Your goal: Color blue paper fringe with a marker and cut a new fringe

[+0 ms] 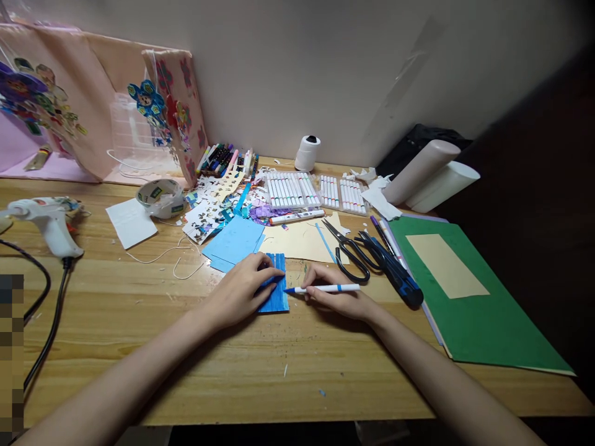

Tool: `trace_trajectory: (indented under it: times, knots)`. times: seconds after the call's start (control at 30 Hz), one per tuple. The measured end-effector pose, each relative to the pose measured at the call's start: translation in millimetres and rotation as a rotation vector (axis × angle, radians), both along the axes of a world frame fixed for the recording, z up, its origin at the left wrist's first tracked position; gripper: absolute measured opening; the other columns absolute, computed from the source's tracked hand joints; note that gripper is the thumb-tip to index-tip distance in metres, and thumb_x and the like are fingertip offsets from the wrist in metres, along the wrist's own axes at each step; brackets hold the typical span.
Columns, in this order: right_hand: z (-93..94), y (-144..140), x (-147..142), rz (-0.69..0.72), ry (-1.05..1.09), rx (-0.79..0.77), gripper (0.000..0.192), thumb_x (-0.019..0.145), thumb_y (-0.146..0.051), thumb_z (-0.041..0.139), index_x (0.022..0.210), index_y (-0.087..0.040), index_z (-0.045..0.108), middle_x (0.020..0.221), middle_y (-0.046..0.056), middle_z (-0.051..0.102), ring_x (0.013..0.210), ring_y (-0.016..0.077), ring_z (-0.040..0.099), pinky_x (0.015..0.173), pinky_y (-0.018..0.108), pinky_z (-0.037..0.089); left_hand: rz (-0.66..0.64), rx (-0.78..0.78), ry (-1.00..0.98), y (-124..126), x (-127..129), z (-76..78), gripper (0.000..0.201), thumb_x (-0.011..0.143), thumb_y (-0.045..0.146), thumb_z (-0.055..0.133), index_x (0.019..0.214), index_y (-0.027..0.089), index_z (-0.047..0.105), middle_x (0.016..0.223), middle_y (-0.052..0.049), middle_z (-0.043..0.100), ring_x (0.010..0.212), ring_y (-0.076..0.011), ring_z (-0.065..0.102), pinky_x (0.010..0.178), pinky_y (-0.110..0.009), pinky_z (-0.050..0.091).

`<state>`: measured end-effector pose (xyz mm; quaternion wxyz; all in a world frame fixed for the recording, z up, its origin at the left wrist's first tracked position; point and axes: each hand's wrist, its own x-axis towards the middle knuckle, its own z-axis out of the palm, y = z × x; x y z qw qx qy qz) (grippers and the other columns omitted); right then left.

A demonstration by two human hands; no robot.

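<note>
A small blue card [275, 291] was pinned flat near the middle of the tabletop [139, 347] by the left hand [242, 290], its fingers spread and pressed down over the card's left part. A white marker [325, 288] with a blue tip was pinched in the closed fingers of the right hand [337, 296], the tip touching the card's right edge. Light blue paper [232, 243] and a cream sheet [304, 241] were seen just behind; scissors [353, 253] lay to the right, a green folder [474, 310] toward the right edge, a glue gun [46, 220] at the left edge.
</note>
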<state>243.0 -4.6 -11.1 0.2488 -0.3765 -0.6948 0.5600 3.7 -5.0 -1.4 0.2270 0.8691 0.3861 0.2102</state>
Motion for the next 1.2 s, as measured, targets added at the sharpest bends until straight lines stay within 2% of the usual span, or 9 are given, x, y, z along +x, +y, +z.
trace_trajectory:
  times: [0.07, 0.17, 0.3, 0.37, 0.43, 0.57, 0.7, 1.1, 1.2]
  knots:
    - [1.1, 0.8, 0.6, 0.025, -0.021, 0.016, 0.020, 0.087, -0.036, 0.053, 0.080, -0.017, 0.054, 0.071, 0.001, 0.056, 0.060, 0.0119, 0.047, 0.053, 0.022, 0.034, 0.000, 0.000, 0.010, -0.1, 0.3, 0.5, 0.027, 0.090, 0.022, 0.046, 0.113, 0.022, 0.059, 0.105, -0.010, 0.053, 0.095, -0.0214, 0.052, 0.083, -0.039, 0.046]
    - [4.0, 1.7, 0.7, -0.037, -0.071, 0.145, 0.012, 0.088, -0.029, 0.051, 0.083, -0.018, 0.054, 0.076, 0.002, 0.057, 0.067, 0.0141, 0.050, 0.059, 0.024, 0.037, -0.002, -0.001, 0.015, 0.0, 0.4, 0.8, 0.027, 0.090, 0.021, 0.045, 0.113, 0.022, 0.059, 0.105, -0.009, 0.053, 0.096, -0.0214, 0.052, 0.083, -0.039, 0.046]
    - [8.8, 1.5, 0.7, 0.090, -0.096, 0.298, 0.003, 0.082, -0.019, 0.055, 0.080, -0.019, 0.056, 0.081, 0.003, 0.058, 0.073, 0.0164, 0.051, 0.066, 0.027, 0.039, -0.007, 0.008, 0.009, 0.2, 0.3, 0.3, 0.027, 0.090, 0.021, 0.045, 0.113, 0.023, 0.059, 0.105, -0.009, 0.053, 0.095, -0.0215, 0.052, 0.082, -0.039, 0.046]
    - [10.1, 0.9, 1.0, 0.086, -0.097, 0.318, 0.002, 0.082, -0.018, 0.054, 0.081, -0.019, 0.056, 0.081, 0.003, 0.058, 0.073, 0.0164, 0.051, 0.065, 0.027, 0.039, -0.008, 0.011, 0.014, 0.2, 0.2, 0.0, 0.027, 0.090, 0.021, 0.045, 0.113, 0.022, 0.058, 0.105, -0.009, 0.053, 0.095, -0.0215, 0.052, 0.082, -0.039, 0.046]
    - [10.8, 0.5, 1.3, 0.051, -0.108, 0.326, 0.004, 0.082, -0.017, 0.054, 0.084, -0.019, 0.057, 0.083, 0.003, 0.058, 0.074, 0.0165, 0.052, 0.066, 0.027, 0.040, -0.009, 0.010, 0.019, 0.2, 0.1, 0.0, 0.027, 0.090, 0.021, 0.045, 0.114, 0.022, 0.058, 0.105, -0.009, 0.052, 0.096, -0.0213, 0.051, 0.083, -0.039, 0.046]
    - [10.6, 0.4, 1.1, 0.106, -0.091, 0.274, 0.004, 0.083, -0.017, 0.054, 0.084, -0.019, 0.057, 0.083, 0.003, 0.059, 0.073, 0.0154, 0.053, 0.065, 0.026, 0.040, -0.007, 0.009, 0.026, 0.0, 0.0, 0.1, 0.027, 0.090, 0.021, 0.045, 0.114, 0.022, 0.058, 0.106, -0.009, 0.052, 0.096, -0.0209, 0.051, 0.083, -0.039, 0.046]
    - [8.9, 0.6, 0.8, 0.021, -0.107, 0.256, 0.005, 0.084, -0.019, 0.054, 0.086, -0.018, 0.059, 0.082, 0.003, 0.060, 0.071, 0.0150, 0.053, 0.063, 0.025, 0.040, 0.000, 0.010, 0.008, 0.0, 0.0, -0.2, 0.027, 0.090, 0.022, 0.045, 0.113, 0.023, 0.058, 0.105, -0.009, 0.053, 0.095, -0.0211, 0.052, 0.082, -0.039, 0.047]
    - [9.2, 0.9, 2.0, 0.075, -0.068, 0.183, 0.006, 0.085, -0.021, 0.055, 0.088, -0.017, 0.060, 0.084, 0.004, 0.062, 0.072, 0.0148, 0.056, 0.064, 0.026, 0.042, -0.011, 0.025, 0.029, 0.2, 0.0, -0.6, 0.028, 0.090, 0.021, 0.044, 0.114, 0.022, 0.058, 0.104, -0.009, 0.053, 0.095, -0.0212, 0.052, 0.081, -0.037, 0.046]
    - [9.7, 0.8, 2.6, 0.034, -0.101, 0.228, 0.007, 0.085, -0.020, 0.056, 0.088, -0.018, 0.061, 0.083, 0.004, 0.062, 0.073, 0.0147, 0.055, 0.064, 0.026, 0.041, -0.006, 0.020, 0.032, -0.1, -0.2, -0.3, 0.028, 0.090, 0.021, 0.044, 0.115, 0.022, 0.057, 0.105, -0.009, 0.053, 0.095, -0.0212, 0.052, 0.082, -0.037, 0.046]
